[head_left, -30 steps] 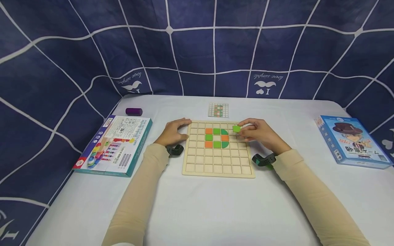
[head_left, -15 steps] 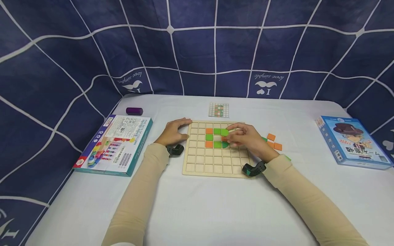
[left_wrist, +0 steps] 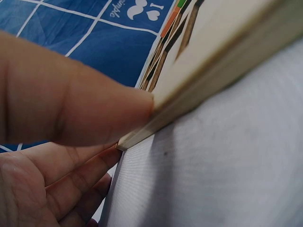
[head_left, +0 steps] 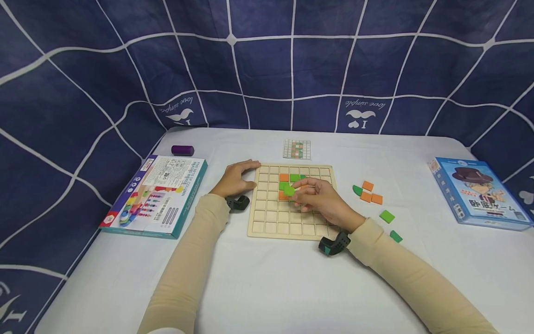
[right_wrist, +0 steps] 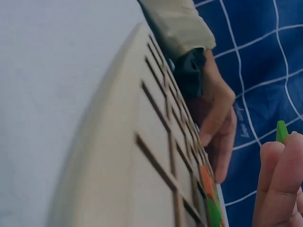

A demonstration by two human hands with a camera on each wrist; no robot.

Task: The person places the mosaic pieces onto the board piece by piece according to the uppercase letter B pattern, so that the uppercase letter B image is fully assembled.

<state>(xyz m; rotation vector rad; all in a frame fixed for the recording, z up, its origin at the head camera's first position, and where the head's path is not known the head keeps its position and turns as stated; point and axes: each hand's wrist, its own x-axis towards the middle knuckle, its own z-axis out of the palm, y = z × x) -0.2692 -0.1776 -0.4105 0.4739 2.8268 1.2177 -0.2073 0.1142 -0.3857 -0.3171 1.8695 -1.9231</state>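
Observation:
A light wooden board [head_left: 276, 217] with a grid of square cells lies on the white table. My left hand [head_left: 234, 180] rests against its left side; in the left wrist view the thumb [left_wrist: 109, 113] touches the board's edge and the fingers reach along it toward the corner. Over the inlaid tiles, my right hand [head_left: 319, 200] pinches a tilted green square tile [head_left: 289, 190] between thumb and fingers. Orange [head_left: 284, 177] and green tiles [head_left: 294, 177] fill several upper-middle cells, partly hidden behind the right hand. The right wrist view shows the green tile [right_wrist: 281, 131] at the fingertips.
Right of the board lie several loose orange tiles [head_left: 377, 199], a green square [head_left: 387, 216] and two rounded green pieces [head_left: 396, 236]. A pattern card [head_left: 297, 149] sits behind the board. Boxes flank it: one left [head_left: 156, 197], one right [head_left: 479, 192]. A purple cylinder [head_left: 182, 150] lies back left.
My right hand, holding the green tile, has moved left from the board's upper right to over the inlaid tiles. Loose pieces beside the board have come into sight. The left hand has stayed put.

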